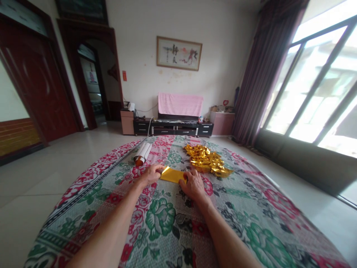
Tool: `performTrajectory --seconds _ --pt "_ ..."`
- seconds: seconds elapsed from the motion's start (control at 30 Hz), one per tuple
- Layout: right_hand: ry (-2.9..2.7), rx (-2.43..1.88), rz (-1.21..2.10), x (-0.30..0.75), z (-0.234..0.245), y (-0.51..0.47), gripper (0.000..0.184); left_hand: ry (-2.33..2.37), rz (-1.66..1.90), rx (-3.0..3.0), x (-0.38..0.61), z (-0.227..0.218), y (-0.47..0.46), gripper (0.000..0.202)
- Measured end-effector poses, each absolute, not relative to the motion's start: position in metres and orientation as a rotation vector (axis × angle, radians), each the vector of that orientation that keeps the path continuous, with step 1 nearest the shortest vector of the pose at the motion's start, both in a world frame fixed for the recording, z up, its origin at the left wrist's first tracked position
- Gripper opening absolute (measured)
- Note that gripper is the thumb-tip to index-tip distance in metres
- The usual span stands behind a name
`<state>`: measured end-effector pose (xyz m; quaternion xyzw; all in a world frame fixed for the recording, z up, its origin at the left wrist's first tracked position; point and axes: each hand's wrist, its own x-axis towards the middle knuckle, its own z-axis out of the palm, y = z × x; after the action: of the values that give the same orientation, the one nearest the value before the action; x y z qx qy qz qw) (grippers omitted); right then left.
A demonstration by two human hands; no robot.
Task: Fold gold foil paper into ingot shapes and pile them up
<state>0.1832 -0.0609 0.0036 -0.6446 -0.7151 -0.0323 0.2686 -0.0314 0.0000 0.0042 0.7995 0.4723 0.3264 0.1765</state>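
A flat strip of shiny gold foil paper (173,175) is stretched between my two hands, just over the patterned tablecloth. My left hand (152,174) pinches its left end, where the foil catches bright light. At the other end, my right hand (193,183) has its fingers curled over the edge, thumb toward the near side. Beyond my right hand lies a heap of crumpled or folded gold foil pieces (208,160). Past my left hand rests a roll (143,153), white outside with a copper-coloured open end.
A floral cloth (160,217) covers the round table. Across the tiled floor stands a low black cabinet (174,130) with a pink cloth (180,104) draped over a screen-like shape. A curtain (259,70) and window are on the right, a red door (36,82) on the left.
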Motion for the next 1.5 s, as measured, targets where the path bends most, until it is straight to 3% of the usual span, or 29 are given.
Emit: performTrajectory --seconds 0.13,0.4,0.9,1.1,1.3,1.5 --pt "-1.911 -1.725 -0.09 0.183 0.001 -0.06 0.023 1.421 1.182 2.447 -0.016 0.01 -0.01 0.044" --pt "-1.886 -1.738 -0.074 0.182 0.001 -0.059 0.023 1.317 1.281 2.625 0.001 0.023 -0.024 0.035" --pt "-1.867 -1.699 -0.089 0.183 -0.002 -0.058 0.023 1.04 0.898 2.755 0.003 0.006 -0.024 0.014" --pt "-1.907 -1.548 -0.145 0.183 0.003 -0.064 0.031 1.038 0.828 2.738 0.001 0.007 -0.021 0.015" --pt "-1.986 -1.343 -0.237 0.179 0.018 -0.071 0.026 1.042 0.808 2.729 0.001 0.009 -0.022 0.016" --pt "-2.196 -1.148 -0.052 0.168 0.018 -0.073 0.03 1.066 0.817 2.722 0.0 0.007 -0.02 0.014"
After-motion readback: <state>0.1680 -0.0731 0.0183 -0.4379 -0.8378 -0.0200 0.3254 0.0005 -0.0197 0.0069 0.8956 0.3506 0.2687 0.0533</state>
